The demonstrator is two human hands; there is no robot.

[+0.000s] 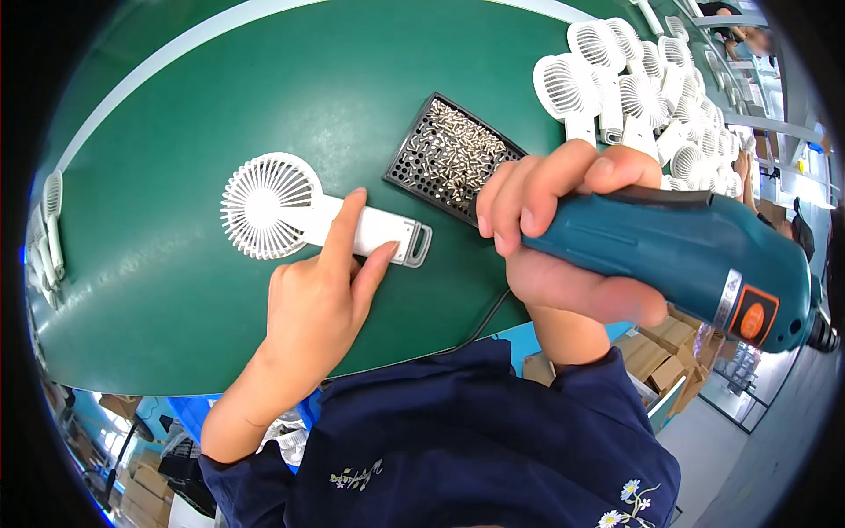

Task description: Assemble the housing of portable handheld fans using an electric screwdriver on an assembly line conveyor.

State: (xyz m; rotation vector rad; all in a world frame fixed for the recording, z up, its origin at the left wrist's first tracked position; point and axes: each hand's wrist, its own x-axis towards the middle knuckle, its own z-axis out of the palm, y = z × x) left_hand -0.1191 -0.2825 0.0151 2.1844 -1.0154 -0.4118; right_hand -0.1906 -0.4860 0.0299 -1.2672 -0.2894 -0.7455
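Observation:
A white handheld fan [268,208] lies on the green table with its round grille to the left and its handle pointing right. My left hand [310,295] holds the handle, its index finger across it and its thumb near the grey loop at the handle's end. In my right hand [572,229] is a teal electric screwdriver [669,251], raised above the table with the fingers wrapped round it. The tool's tip is hidden behind that hand. Partly behind the fingers, a black perforated tray [393,176] holds a heap of small metal screws [453,151].
Many white fans [647,92] are piled at the far right, and more fans [53,220] lie along the left edge. A black cable [488,321] runs over the table's near edge. Cardboard boxes [664,356] stand below on the right.

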